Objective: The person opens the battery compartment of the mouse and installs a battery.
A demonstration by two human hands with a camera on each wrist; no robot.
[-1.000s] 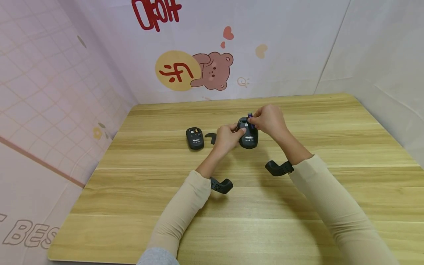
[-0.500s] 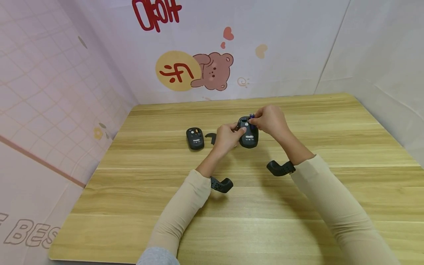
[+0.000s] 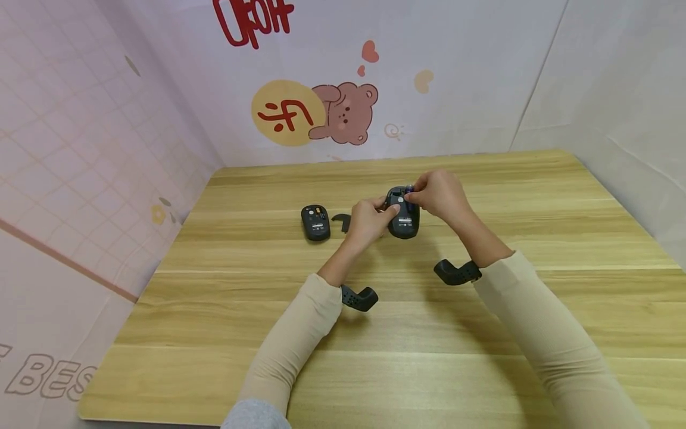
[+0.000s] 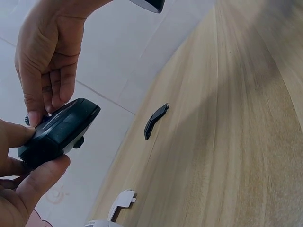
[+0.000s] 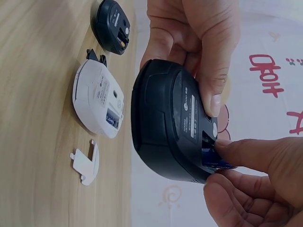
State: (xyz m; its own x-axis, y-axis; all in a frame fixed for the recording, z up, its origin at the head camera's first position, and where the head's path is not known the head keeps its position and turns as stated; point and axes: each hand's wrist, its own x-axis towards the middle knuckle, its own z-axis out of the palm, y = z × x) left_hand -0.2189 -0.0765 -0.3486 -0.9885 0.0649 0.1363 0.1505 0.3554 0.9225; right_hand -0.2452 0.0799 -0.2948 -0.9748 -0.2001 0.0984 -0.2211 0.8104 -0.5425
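In the head view my left hand [image 3: 368, 219] grips a black computer mouse [image 3: 404, 225] above the table, its underside facing up and its battery slot uncovered. The thumb lies across that underside. My right hand [image 3: 442, 193] pinches a blue battery [image 5: 213, 158] at the slot. In the right wrist view the battery lies partly inside the slot, and one end sticks out past the mouse's edge. The fingertips hide part of it.
A second black mouse [image 3: 315, 223] lies underside up on the wooden table [image 3: 407, 369], beside a black cover [image 3: 341, 222]. The right wrist view shows a white mouse [image 5: 97, 97] holding a battery, near a white cover [image 5: 86, 163]. Another black piece [image 4: 155, 122] lies on the table.
The right hand and the battery have shifted slightly to the right, and less of the battery shows above the fingers. The left hand still holds the mouse in nearly the same place.
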